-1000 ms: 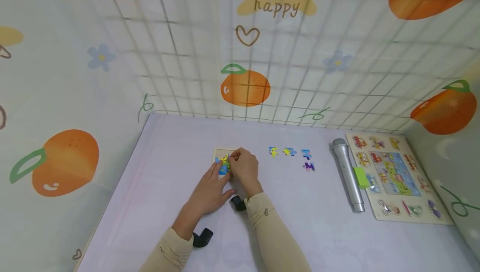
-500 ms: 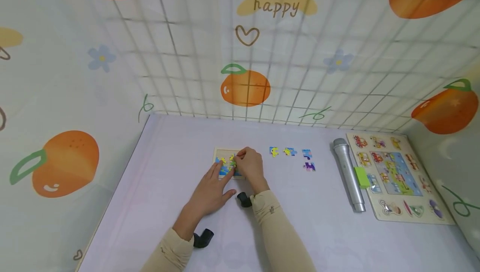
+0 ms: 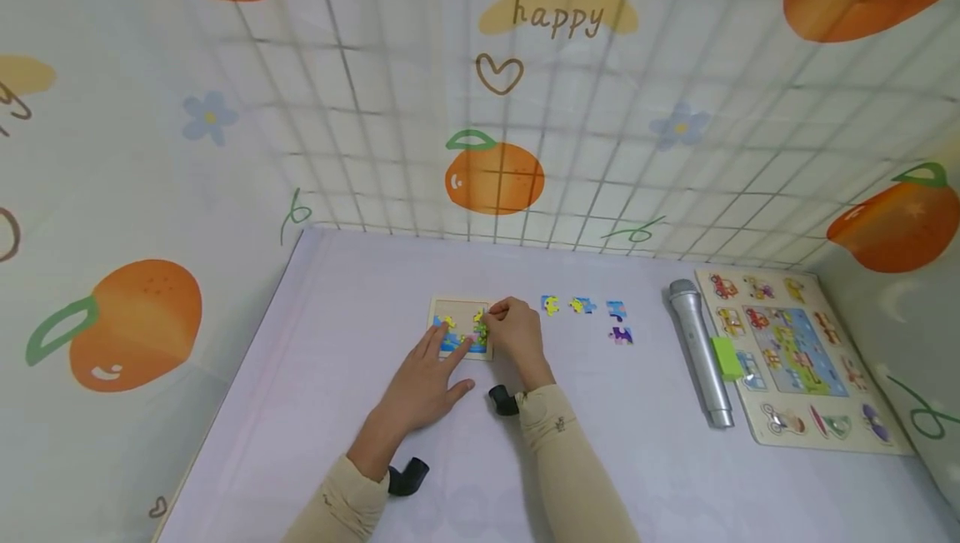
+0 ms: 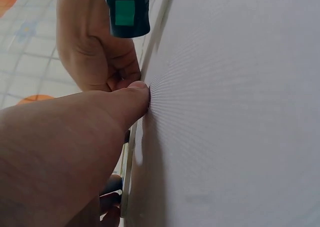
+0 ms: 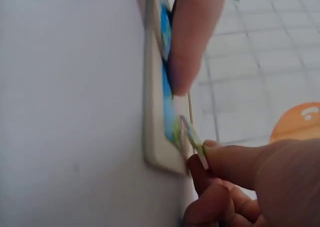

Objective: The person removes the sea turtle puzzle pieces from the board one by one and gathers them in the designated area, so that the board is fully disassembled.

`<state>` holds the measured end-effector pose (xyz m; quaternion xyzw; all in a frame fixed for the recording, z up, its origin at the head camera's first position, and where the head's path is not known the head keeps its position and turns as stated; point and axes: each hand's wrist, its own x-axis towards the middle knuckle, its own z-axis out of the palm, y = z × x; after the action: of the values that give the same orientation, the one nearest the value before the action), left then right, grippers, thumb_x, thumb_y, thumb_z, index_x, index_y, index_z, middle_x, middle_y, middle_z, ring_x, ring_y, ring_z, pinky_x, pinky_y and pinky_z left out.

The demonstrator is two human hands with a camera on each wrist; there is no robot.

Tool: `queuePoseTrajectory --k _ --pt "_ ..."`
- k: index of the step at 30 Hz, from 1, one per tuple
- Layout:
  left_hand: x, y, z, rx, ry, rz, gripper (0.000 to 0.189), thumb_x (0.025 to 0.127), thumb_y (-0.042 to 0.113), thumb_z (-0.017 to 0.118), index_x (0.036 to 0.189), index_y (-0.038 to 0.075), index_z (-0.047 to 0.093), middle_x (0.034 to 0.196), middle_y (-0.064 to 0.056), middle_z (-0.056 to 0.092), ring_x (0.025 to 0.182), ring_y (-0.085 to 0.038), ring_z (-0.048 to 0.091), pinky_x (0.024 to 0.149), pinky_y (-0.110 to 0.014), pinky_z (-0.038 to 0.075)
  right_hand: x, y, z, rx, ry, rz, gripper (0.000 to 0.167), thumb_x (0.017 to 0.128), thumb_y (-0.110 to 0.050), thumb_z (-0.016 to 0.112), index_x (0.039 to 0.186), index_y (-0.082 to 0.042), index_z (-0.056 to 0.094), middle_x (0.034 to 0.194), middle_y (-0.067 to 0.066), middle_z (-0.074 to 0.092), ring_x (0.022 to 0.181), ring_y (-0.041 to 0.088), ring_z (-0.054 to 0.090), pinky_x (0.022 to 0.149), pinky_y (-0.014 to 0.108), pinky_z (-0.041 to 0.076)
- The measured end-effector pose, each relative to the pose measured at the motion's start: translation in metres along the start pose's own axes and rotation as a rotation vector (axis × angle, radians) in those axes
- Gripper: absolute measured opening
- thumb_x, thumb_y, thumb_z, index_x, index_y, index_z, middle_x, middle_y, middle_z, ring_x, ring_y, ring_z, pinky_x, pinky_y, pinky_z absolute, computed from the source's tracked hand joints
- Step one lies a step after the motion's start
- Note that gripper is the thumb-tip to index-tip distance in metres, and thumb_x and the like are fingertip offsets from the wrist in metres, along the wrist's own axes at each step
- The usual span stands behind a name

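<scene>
A small wooden puzzle tray (image 3: 461,303) lies flat on the table, its lower part filled with blue and yellow jigsaw pieces (image 3: 452,341). My left hand (image 3: 417,381) rests with fairly straight fingers over the tray's lower left, its thumb on the tabletop in the left wrist view. My right hand (image 3: 519,335) pinches a jigsaw piece (image 3: 479,320) between thumb and finger at the tray's right side. In the right wrist view that puzzle piece (image 5: 196,143) stands tilted, its lower edge close over the tray's corner.
Loose jigsaw pieces lie right of the tray: two yellow-and-blue ones (image 3: 581,305), a blue one (image 3: 617,311) and a purple one (image 3: 621,335). Farther right are a silver microphone (image 3: 701,351), a lime-green block (image 3: 726,358) and a wooden picture board (image 3: 806,356). A patterned backdrop (image 3: 375,110) rises behind.
My right hand has moved right along the tray with the jigsaw piece, uncovering more of the tray. My left hand stays in nearly the same place.
</scene>
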<state>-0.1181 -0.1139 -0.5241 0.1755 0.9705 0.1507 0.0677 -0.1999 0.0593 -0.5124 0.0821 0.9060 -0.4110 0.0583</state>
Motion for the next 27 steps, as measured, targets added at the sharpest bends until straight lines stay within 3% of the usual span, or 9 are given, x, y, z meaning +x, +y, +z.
queuePoseTrajectory --k 7,19,27 --pt "0.0 -0.002 0.002 0.004 -0.003 -0.009 0.068 0.101 0.055 0.055 0.16 0.029 0.035 0.17 -0.021 0.016 0.158 -0.039 0.016 0.126 -0.052 0.027 0.003 0.014 -0.012 0.001 0.011 0.02 0.015 0.093 -0.023 0.075 0.096 -0.01 0.071 0.087 0.005 0.072 0.075 0.017 0.063 0.062 0.025 0.047" --pt "0.001 0.001 0.002 -0.026 -0.023 -0.019 0.068 0.101 0.054 0.055 0.161 0.029 0.034 0.17 -0.022 0.014 0.158 -0.04 0.013 0.126 -0.053 0.025 -0.003 0.027 -0.027 -0.016 0.023 0.044 0.015 0.093 -0.021 0.075 0.097 -0.008 0.07 0.089 0.006 0.072 0.079 0.018 0.063 0.064 0.025 0.048" --pt "0.0 -0.002 0.005 -0.021 -0.002 -0.019 0.067 0.101 0.055 0.055 0.161 0.031 0.034 0.17 -0.021 0.014 0.159 -0.039 0.013 0.126 -0.053 0.025 -0.01 0.04 -0.042 -0.043 0.029 0.057 0.016 0.094 -0.022 0.074 0.099 -0.007 0.071 0.091 0.006 0.072 0.081 0.019 0.063 0.067 0.027 0.049"
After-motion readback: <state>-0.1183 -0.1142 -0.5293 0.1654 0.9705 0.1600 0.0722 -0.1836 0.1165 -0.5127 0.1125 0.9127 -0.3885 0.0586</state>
